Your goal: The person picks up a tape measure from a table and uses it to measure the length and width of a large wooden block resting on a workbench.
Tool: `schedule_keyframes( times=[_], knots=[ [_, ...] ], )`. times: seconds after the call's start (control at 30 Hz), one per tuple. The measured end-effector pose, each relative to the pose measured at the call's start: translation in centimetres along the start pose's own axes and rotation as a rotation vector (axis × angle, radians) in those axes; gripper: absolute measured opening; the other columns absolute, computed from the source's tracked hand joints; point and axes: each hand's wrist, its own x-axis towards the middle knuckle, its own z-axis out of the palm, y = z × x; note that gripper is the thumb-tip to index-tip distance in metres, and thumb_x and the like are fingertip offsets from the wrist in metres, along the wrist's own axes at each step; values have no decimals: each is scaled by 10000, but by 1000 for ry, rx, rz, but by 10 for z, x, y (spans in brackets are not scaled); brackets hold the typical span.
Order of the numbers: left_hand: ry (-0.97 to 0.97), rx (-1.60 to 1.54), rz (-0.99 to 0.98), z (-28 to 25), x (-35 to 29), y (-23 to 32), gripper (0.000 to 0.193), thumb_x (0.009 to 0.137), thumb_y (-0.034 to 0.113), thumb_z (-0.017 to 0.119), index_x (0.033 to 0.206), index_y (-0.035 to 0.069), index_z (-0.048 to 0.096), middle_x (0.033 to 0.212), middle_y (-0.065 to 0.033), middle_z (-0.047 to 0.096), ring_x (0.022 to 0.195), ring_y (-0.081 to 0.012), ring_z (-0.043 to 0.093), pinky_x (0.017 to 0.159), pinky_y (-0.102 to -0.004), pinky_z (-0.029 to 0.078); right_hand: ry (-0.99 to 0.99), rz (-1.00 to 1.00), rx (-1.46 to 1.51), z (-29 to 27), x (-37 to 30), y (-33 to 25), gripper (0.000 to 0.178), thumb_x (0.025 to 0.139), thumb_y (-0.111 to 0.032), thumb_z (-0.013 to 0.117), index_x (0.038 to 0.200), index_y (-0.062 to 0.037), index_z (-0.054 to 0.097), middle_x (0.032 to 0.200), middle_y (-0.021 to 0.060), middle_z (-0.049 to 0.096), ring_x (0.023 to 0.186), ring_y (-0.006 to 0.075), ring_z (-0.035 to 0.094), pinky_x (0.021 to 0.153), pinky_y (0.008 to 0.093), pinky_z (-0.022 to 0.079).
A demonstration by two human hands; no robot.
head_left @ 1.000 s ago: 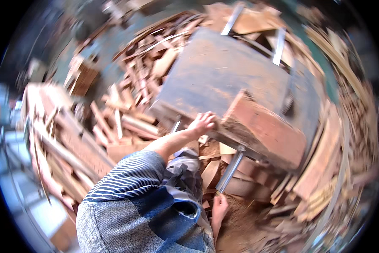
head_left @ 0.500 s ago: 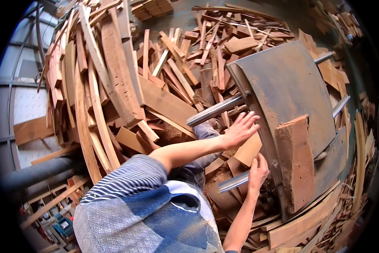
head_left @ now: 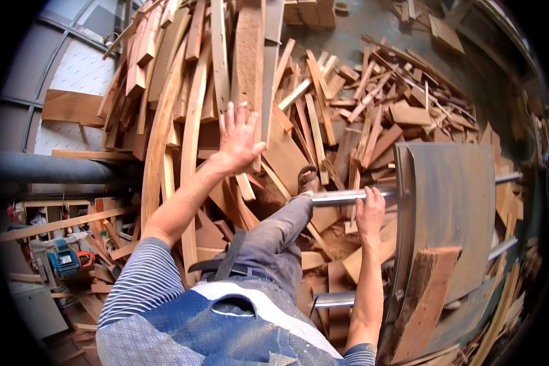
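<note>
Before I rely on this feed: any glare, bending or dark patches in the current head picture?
Head view: bright glints on the metal rail; a long pale board looks bowed, perhaps from the fisheye; corners black, right side dim; left hand and right hand read clearly.

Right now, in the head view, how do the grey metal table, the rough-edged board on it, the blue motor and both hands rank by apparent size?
1. Grey metal table
2. Rough-edged board
3. Left hand
Unranked, below these: right hand and blue motor look alike, and the motor seems farther away.
</note>
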Motion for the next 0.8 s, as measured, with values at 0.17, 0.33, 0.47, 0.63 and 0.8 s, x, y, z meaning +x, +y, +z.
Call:
schedule_keyframes(
  times=[0.17,0.33,0.47,0.63,0.8],
  knots=[
    [-21,-399,-145,22,14,-15,906,707,272,693,1482,-23,326,1580,-309,80,1465,-505,93,1203,-525,181,-186,-68,-176,45,41,33,301,854,-248,670,1075,-46,639,1185,232,599,1158,427,518,987,522,408],
    [86,-435,-74,15,5,-28,761,727,201,675,1390,-84,433,1532,-384,165,1432,-526,178,1183,-530,233,-302,-11,-291,37,32,42,381,943,-369,542,1196,-102,641,1335,184,558,1283,373,468,1134,548,292],
    [85,-394,-91,15,0,-26,689,715,209,694,1297,-100,495,1510,-345,238,1402,-540,209,1158,-561,250,-349,48,-274,35,42,33,458,913,-378,594,1261,-82,621,1343,247,540,1321,415,429,1145,563,256],
    [109,-347,-98,20,5,-20,629,680,192,700,1217,-74,508,1485,-294,276,1387,-560,227,1131,-609,257,-419,123,-259,29,54,25,482,909,-380,602,1285,-78,603,1375,266,505,1344,435,395,1157,569,229],
    [170,-381,-97,28,8,-22,594,664,197,716,1172,-29,509,1457,-289,298,1366,-593,235,1108,-635,280,-507,198,-211,23,68,18,504,910,-404,585,1301,-86,592,1410,272,471,1383,431,344,1180,563,182]
  ],
)
